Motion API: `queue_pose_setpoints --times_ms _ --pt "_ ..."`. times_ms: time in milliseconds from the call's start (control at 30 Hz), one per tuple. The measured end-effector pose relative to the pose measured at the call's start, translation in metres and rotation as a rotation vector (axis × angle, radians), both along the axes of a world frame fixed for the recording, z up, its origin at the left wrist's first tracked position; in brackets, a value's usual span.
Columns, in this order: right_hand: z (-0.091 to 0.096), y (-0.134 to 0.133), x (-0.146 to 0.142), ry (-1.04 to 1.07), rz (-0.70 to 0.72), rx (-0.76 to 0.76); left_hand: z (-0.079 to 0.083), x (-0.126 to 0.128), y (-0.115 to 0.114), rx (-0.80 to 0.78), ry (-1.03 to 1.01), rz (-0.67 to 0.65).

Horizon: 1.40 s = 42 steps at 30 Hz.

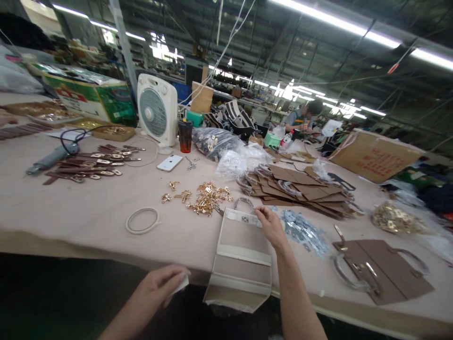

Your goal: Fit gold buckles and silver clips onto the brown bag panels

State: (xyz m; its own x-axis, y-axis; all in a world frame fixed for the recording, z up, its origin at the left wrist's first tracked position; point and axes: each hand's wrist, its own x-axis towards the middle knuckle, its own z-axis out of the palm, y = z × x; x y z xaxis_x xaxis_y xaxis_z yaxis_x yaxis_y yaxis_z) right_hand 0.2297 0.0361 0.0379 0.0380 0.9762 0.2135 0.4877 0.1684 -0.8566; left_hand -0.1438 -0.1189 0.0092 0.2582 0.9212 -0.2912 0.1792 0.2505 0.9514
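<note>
Well beyond the left fingers (176, 277) stand a white plastic box fan (153, 112) and, just beside it, a dark, reddish-bottomed tumbler (185, 138); a white smartphone (170, 163) lies nearer those fingers. A grey cylindrical tool with a black cord (53, 158) lies farther left. Beyond the right fingers (261, 212), far rightward, sits a brown cardboard box with red print (377, 156).

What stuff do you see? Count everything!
Fan: one, white, back left
Phone: one, white, before fan
Cup: one, dark, beside fan
Straps: many, brown, left
Ring: one, cream, left
Fittings: many, gold, centre
Tabs: many, silvery, right
Bag pieces: several, brown, behind tabs
Handbag: one, brown, right
Carton: one, brown, back right
Clutter: uncountable, mixed, back
Panel: one, beige, front
Scrap: one, whitish, front
Left hand: one, bare, holding scrap
Right hand: one, bare, on panel
</note>
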Motion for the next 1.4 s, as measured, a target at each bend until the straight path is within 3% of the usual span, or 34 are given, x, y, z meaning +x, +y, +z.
queue_pose_setpoints --times_ms 233,567,733,1033,1200,1400 --pt "-0.014 0.003 -0.012 -0.030 0.096 -0.015 0.005 0.001 -0.001 -0.007 0.040 0.014" --pt "-0.009 0.003 -0.023 0.020 0.106 -0.104 -0.004 -0.003 -0.004 -0.006 0.017 0.056" --pt "-0.001 -0.002 -0.043 0.040 0.143 -0.102 -0.002 -0.003 -0.005 0.002 0.008 0.051" --pt "0.013 -0.040 -0.141 0.126 0.422 -0.144 0.014 -0.010 -0.015 0.021 -0.003 0.007" --pt "0.000 -0.055 -0.208 0.235 0.554 -0.237 0.021 -0.016 -0.030 -0.034 0.009 -0.173" --pt "-0.020 -0.062 -0.261 0.233 0.562 -0.293 0.017 -0.026 -0.041 0.004 0.032 -0.244"
